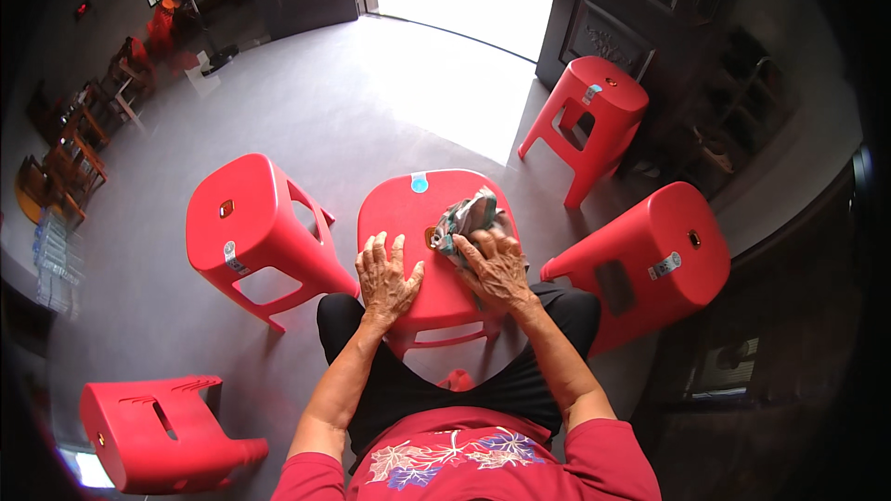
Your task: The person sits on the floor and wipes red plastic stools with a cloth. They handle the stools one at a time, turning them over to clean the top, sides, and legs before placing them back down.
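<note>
Directly in front of me, between my knees, stands a red plastic stool (pixel 394 209) with a blue-and-white sticker (pixel 419 183) near its far edge. My left hand (pixel 387 278) lies on the left side of its seat, fingers spread, holding nothing. On the right side of the seat my right hand (pixel 497 267) grips a crumpled patterned cloth (pixel 471 215) and presses it on the surface. The cloth bunches up ahead of the fingers, beside the hole in the seat's middle. Part of the stool's right side is hidden under the hand and cloth.
Red stools stand to the left (pixel 251 213), to the right (pixel 682 241) and at the far right (pixel 603 97). Another stool (pixel 162 431) lies tipped over at the lower left. Beyond is a bright open doorway with a dark carved door (pixel 608 37). Wooden chairs (pixel 83 144) line the left.
</note>
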Demonstrator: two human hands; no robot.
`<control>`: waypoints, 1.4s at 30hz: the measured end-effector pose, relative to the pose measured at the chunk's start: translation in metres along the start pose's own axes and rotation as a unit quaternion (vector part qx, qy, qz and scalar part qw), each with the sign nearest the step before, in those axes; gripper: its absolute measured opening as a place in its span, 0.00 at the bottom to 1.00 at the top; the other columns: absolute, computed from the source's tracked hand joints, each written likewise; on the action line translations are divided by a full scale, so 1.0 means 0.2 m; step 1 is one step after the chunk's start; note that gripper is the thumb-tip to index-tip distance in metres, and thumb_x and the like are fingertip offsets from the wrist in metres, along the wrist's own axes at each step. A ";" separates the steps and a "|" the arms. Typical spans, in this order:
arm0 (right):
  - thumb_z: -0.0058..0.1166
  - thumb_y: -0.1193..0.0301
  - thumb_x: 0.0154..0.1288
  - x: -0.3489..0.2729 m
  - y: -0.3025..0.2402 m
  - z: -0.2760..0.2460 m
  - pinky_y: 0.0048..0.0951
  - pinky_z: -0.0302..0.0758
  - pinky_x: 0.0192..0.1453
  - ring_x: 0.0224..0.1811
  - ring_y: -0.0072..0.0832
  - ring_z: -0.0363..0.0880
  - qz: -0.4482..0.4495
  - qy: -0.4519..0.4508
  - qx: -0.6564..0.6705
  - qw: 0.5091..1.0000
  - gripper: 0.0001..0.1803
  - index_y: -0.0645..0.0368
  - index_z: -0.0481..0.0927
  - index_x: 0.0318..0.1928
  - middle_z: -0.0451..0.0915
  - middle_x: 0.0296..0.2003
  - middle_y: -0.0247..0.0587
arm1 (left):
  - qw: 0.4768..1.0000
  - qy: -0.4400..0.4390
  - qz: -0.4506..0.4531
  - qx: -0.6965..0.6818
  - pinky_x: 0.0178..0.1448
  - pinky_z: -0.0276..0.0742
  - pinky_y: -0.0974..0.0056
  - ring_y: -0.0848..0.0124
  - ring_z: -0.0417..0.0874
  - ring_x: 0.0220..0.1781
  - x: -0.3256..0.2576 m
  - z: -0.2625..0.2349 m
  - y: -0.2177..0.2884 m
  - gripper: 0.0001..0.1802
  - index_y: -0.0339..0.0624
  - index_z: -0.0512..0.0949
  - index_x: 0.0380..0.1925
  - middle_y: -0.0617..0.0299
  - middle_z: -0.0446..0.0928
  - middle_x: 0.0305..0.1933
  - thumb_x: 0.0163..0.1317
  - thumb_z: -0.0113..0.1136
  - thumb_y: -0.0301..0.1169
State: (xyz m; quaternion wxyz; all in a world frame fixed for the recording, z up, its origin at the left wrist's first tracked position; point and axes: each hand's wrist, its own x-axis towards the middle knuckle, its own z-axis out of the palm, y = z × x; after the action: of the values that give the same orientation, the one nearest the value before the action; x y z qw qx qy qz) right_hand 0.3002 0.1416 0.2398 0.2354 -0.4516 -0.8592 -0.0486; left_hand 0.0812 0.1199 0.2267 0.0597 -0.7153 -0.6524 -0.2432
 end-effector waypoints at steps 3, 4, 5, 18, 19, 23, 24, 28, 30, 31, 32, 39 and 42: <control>0.58 0.53 0.56 0.10 0.07 0.02 0.44 0.55 0.61 0.69 0.46 0.51 -0.003 0.016 -0.019 1.000 0.29 0.43 0.72 0.58 0.57 0.65 0.47 | 1.000 -0.024 0.006 -0.002 0.69 0.53 0.47 0.52 0.58 0.68 0.00 -0.04 0.00 0.35 0.41 0.71 0.58 0.48 0.62 0.63 0.54 0.61 0.50; 0.56 0.53 0.58 0.14 0.12 0.05 0.44 0.55 0.62 0.71 0.45 0.49 0.006 0.026 -0.019 0.999 0.25 0.44 0.73 0.56 0.54 0.68 0.47 | 0.999 -0.029 0.014 -0.003 0.69 0.52 0.47 0.52 0.58 0.68 0.00 -0.04 0.00 0.35 0.41 0.71 0.58 0.48 0.62 0.64 0.53 0.61 0.50; 0.55 0.54 0.59 0.19 0.16 0.07 0.45 0.55 0.63 0.71 0.45 0.50 0.015 0.034 -0.021 0.999 0.25 0.47 0.72 0.56 0.56 0.68 0.46 | 0.999 -0.034 0.021 -0.004 0.69 0.52 0.47 0.52 0.58 0.68 0.00 -0.04 0.00 0.35 0.41 0.71 0.58 0.48 0.62 0.64 0.53 0.61 0.50; 0.45 0.56 0.67 0.66 0.26 0.38 0.45 0.59 0.67 0.67 0.38 0.64 0.035 -0.011 -0.003 0.999 0.25 0.47 0.68 0.63 0.70 0.62 0.38 | 0.998 -0.047 -0.014 -0.028 0.69 0.55 0.49 0.54 0.59 0.68 0.02 -0.08 0.03 0.36 0.45 0.71 0.58 0.52 0.63 0.64 0.53 0.63 0.52; 0.45 0.56 0.67 0.63 0.24 0.36 0.45 0.58 0.68 0.68 0.40 0.63 0.010 -0.002 -0.020 1.000 0.25 0.48 0.70 0.62 0.69 0.63 0.40 | 0.999 -0.041 -0.016 -0.029 0.69 0.55 0.49 0.54 0.60 0.68 0.02 -0.07 0.03 0.34 0.45 0.71 0.58 0.53 0.63 0.64 0.55 0.61 0.52; 0.45 0.58 0.67 0.38 0.15 0.25 0.44 0.53 0.70 0.69 0.43 0.59 -0.088 0.019 0.004 0.996 0.23 0.52 0.73 0.58 0.68 0.62 0.45 | 0.999 -0.001 -0.013 -0.050 0.68 0.57 0.50 0.54 0.62 0.66 0.02 -0.01 0.02 0.30 0.42 0.73 0.55 0.52 0.65 0.63 0.60 0.56 0.52; 0.46 0.58 0.66 0.32 0.07 0.15 0.44 0.55 0.69 0.68 0.43 0.59 -0.111 0.019 0.016 0.994 0.23 0.52 0.74 0.58 0.69 0.62 0.46 | 0.998 0.009 -0.015 -0.052 0.69 0.57 0.51 0.54 0.63 0.66 0.01 -0.02 0.01 0.29 0.41 0.73 0.54 0.52 0.66 0.62 0.61 0.56 0.51; 0.52 0.59 0.63 0.03 -0.15 -0.10 0.45 0.57 0.67 0.66 0.40 0.63 -0.071 -0.039 0.067 0.994 0.24 0.48 0.74 0.59 0.70 0.60 0.43 | 0.998 0.015 -0.014 -0.052 0.68 0.57 0.50 0.53 0.64 0.65 0.01 -0.03 0.00 0.31 0.41 0.73 0.54 0.51 0.67 0.61 0.59 0.58 0.52; 0.51 0.58 0.63 -0.07 -0.19 -0.11 0.46 0.54 0.69 0.67 0.44 0.61 -0.041 -0.048 0.053 0.997 0.24 0.46 0.74 0.60 0.67 0.63 0.44 | 0.999 0.008 -0.007 -0.045 0.68 0.57 0.49 0.51 0.64 0.65 0.01 -0.05 0.00 0.35 0.39 0.73 0.54 0.48 0.67 0.61 0.56 0.59 0.55; 0.51 0.57 0.63 -0.09 -0.19 -0.11 0.47 0.53 0.69 0.68 0.47 0.60 -0.029 -0.054 0.049 0.997 0.24 0.45 0.74 0.60 0.66 0.64 0.44 | 0.999 0.006 -0.004 -0.042 0.68 0.58 0.48 0.50 0.64 0.65 0.02 -0.06 0.00 0.35 0.39 0.73 0.54 0.47 0.67 0.61 0.56 0.60 0.55; 0.52 0.56 0.63 -0.09 -0.18 -0.11 0.49 0.51 0.70 0.68 0.48 0.59 -0.016 -0.058 0.031 0.998 0.24 0.44 0.74 0.59 0.65 0.65 0.45 | 0.999 0.015 0.000 -0.046 0.69 0.57 0.48 0.49 0.64 0.65 0.02 -0.05 0.00 0.37 0.39 0.72 0.55 0.45 0.67 0.61 0.55 0.59 0.57; 0.50 0.55 0.64 0.24 0.13 0.10 0.58 0.48 0.68 0.72 0.56 0.47 0.107 -0.051 -0.032 0.992 0.24 0.39 0.73 0.61 0.57 0.68 0.47 | 0.998 -0.034 -0.005 -0.044 0.70 0.54 0.47 0.51 0.60 0.67 0.02 -0.09 0.02 0.44 0.43 0.69 0.59 0.49 0.62 0.64 0.46 0.65 0.58; 0.48 0.53 0.65 0.48 0.22 0.19 0.57 0.68 0.52 0.64 0.58 0.60 0.152 -0.070 -0.020 0.986 0.23 0.36 0.73 0.60 0.63 0.62 0.51 | 0.998 -0.035 -0.020 -0.046 0.69 0.55 0.47 0.53 0.60 0.67 0.01 -0.09 0.01 0.44 0.44 0.70 0.58 0.51 0.62 0.63 0.45 0.66 0.58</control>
State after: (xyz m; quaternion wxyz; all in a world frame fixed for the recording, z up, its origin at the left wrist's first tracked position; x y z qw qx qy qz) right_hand 0.2749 0.2510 0.2431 0.1702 -0.5836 -0.7940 0.0023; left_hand 0.0778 0.1137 0.2442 -0.0007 -0.7124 -0.6561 -0.2490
